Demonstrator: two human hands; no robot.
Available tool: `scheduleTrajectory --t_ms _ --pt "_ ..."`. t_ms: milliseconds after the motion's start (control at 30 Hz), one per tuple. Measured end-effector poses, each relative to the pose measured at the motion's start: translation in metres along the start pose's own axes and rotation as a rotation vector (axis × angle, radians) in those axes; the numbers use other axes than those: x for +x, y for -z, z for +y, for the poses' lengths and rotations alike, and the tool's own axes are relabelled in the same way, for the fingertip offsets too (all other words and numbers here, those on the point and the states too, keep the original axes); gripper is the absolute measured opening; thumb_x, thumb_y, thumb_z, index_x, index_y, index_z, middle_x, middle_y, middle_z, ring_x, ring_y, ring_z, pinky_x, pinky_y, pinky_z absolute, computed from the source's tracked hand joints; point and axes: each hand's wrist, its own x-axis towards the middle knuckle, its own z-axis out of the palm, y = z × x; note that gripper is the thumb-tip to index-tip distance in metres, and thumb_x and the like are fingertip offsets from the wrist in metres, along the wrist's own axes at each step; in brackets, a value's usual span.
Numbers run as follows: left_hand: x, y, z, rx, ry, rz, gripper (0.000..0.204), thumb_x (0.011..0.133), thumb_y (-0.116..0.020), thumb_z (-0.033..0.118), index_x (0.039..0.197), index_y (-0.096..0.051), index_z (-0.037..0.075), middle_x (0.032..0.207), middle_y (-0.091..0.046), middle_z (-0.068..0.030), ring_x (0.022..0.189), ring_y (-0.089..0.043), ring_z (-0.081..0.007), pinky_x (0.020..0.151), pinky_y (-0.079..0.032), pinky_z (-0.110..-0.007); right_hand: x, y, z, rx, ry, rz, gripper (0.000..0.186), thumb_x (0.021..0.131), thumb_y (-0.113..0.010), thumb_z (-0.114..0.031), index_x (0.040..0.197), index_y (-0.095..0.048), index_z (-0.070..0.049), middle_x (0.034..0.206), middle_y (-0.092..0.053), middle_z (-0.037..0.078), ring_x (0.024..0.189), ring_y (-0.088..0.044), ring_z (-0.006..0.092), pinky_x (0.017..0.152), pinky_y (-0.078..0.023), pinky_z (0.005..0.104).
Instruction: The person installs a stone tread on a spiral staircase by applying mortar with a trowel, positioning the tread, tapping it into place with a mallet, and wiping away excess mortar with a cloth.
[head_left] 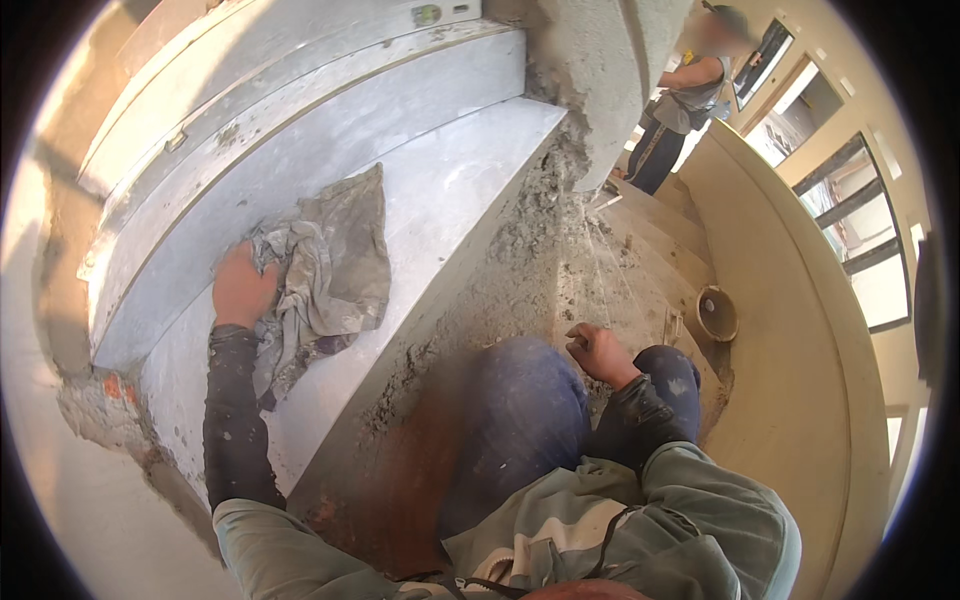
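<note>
My left hand [245, 287] presses on a crumpled, dirty grey cloth [345, 240], its fingers closed on the cloth's left edge. The cloth is spread over a pale stone stair tread [490, 160], and part of it hangs in folds toward my forearm. Behind the tread rises a matching pale stone riser [400, 95]. My right hand [603, 357] hovers beside my knee, fingers curled in, with nothing visible in them. Rough grey mortar [540, 230] lies along the tread's right side, below its edge.
A spirit level [430, 14] rests on the step above. To the right, a round bucket [716, 313] stands on the lower steps against a curved wall [800, 300]. Another person [690, 95] stands farther down the stairs. A rough plastered column [610, 80] borders the tread's far end.
</note>
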Motion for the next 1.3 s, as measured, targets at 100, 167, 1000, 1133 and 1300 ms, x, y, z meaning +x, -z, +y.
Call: scheduleTrajectory --t_ms 100,167,1000,1133,1300 --pt "0.029 -0.005 0.08 -0.027 -0.113 0.021 0.055 0.084 -0.069 0.032 0.126 -0.06 -0.003 0.117 -0.065 -0.0249 0.112 -0.06 -0.0437 0.097 -0.048 -0.051 -0.001 0.018 0.0 0.06 0.023 0.035 0.029 0.088 -0.07 -0.017 0.111 -0.068 0.0 0.09 -0.073 0.019 0.084 -0.072 0.0315 0.075 -0.055 0.0392" --pt "0.05 -0.02 0.124 -0.02 -0.155 0.032 0.053 0.084 -0.07 0.032 0.123 -0.06 -0.003 0.113 -0.064 -0.0234 0.109 -0.061 -0.043 0.094 -0.049 -0.051 -0.003 0.026 0.007 0.089 0.043 0.033 0.028 0.088 -0.07 -0.018 0.111 -0.069 0.0 0.089 -0.073 0.018 0.083 -0.072 0.0314 0.074 -0.055 0.0398" --pt "0.154 -0.069 0.414 0.097 -0.28 0.034 0.052 0.09 -0.064 0.04 0.127 -0.059 0.004 0.126 -0.061 -0.0189 0.118 -0.057 -0.0418 0.097 -0.047 -0.055 -0.017 0.07 0.033 0.593 0.089 -0.117 0.024 0.089 -0.071 -0.017 0.107 -0.068 -0.003 0.089 -0.07 0.018 0.083 -0.069 0.0329 0.075 -0.053 0.04" --pt "0.141 -0.07 0.4 0.107 -0.205 0.016 0.055 0.092 -0.063 0.039 0.138 -0.056 0.009 0.137 -0.059 -0.0151 0.122 -0.054 -0.0434 0.1 -0.045 -0.059 -0.009 0.072 0.028 0.542 -0.012 -0.176 0.028 0.088 -0.072 -0.018 0.11 -0.067 -0.001 0.088 -0.07 0.019 0.082 -0.07 0.033 0.074 -0.054 0.0404" --pt "0.105 -0.055 0.331 0.021 -0.234 -0.059 0.055 0.092 -0.063 0.033 0.141 -0.054 0.011 0.14 -0.058 -0.0122 0.125 -0.052 -0.0431 0.103 -0.044 -0.056 0.002 0.05 0.041 0.528 0.128 -0.089 0.029 0.087 -0.073 -0.019 0.109 -0.068 0.0 0.089 -0.071 0.019 0.082 -0.07 0.0311 0.076 -0.054 0.0384"
